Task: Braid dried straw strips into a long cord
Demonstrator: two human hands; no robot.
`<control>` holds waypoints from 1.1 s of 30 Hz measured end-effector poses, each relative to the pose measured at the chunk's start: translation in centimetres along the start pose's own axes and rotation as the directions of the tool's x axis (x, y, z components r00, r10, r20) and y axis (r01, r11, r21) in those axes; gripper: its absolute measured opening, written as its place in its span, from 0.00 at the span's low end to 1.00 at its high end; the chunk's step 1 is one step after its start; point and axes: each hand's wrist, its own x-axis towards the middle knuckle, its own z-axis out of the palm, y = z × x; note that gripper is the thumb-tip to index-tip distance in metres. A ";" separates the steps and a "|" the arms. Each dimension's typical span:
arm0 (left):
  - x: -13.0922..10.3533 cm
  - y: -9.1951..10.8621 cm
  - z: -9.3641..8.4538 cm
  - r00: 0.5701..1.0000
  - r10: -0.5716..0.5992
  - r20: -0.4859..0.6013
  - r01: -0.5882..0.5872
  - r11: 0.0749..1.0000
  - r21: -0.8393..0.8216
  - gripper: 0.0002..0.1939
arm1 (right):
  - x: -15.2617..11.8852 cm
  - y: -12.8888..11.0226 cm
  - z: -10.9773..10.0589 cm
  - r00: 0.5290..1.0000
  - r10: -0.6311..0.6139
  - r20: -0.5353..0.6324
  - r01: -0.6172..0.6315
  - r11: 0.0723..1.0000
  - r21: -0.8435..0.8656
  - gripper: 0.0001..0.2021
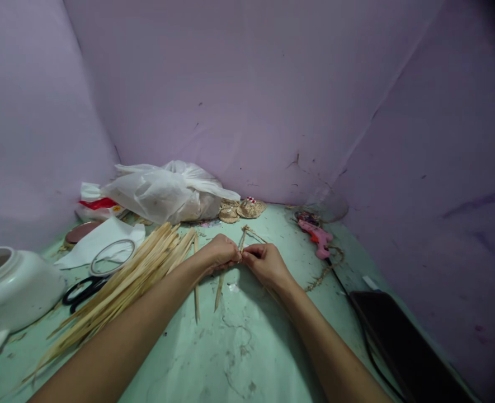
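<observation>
My left hand (222, 254) is closed, its fingers pinched around a thin braid of dried straw (243, 238). Meeting it fingertip to fingertip, my right hand (269, 265) pinches the same straw. The braid rises above the fingers, bends sharply and passes behind my right hand. More braided straw (323, 273) lies beyond my right wrist; whether it is the same length is hidden. Under my left hand the pointed end of a straw strip (219, 294) sticks out. A loose strip (196, 302) and a large bundle of flat dried straw strips (133, 285) lie to the left.
Black-handled scissors (83, 291), a tape roll (112, 257) and a white ceramic pot (20, 288) stand left. A white plastic bag (167, 193) and small woven straw hats (251, 209) sit along the wall. At right are a pink glue gun (317, 238), its black cord and a dark flat device (402, 341).
</observation>
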 end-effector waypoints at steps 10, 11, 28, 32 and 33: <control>-0.2 -0.3 1.1 0.994 0.080 -0.071 -0.084 0.995 -0.059 0.09 | -0.7 -2.3 -1.5 0.994 0.108 -0.028 -0.112 0.952 -0.284 0.08; -0.2 -0.2 1.3 0.995 0.072 -0.072 -0.077 0.995 -0.066 0.09 | -0.8 -2.7 -1.7 0.991 0.131 -0.039 -0.136 0.932 -0.335 0.08; 0.1 -0.7 0.1 0.996 -0.017 0.084 0.027 0.992 -0.120 0.02 | -2.7 -6.0 0.0 0.992 0.116 0.051 -0.075 0.864 -0.498 0.05; 0.6 -1.1 -0.7 0.977 0.048 0.210 -0.011 0.985 -0.172 0.04 | -1.1 -4.4 -3.0 0.985 0.150 -0.088 -0.162 0.974 -0.161 0.07; 0.7 -1.1 -0.8 0.973 0.059 0.221 -0.016 0.982 -0.191 0.04 | -0.7 -4.1 -3.4 0.969 0.201 -0.143 -0.210 0.976 -0.050 0.07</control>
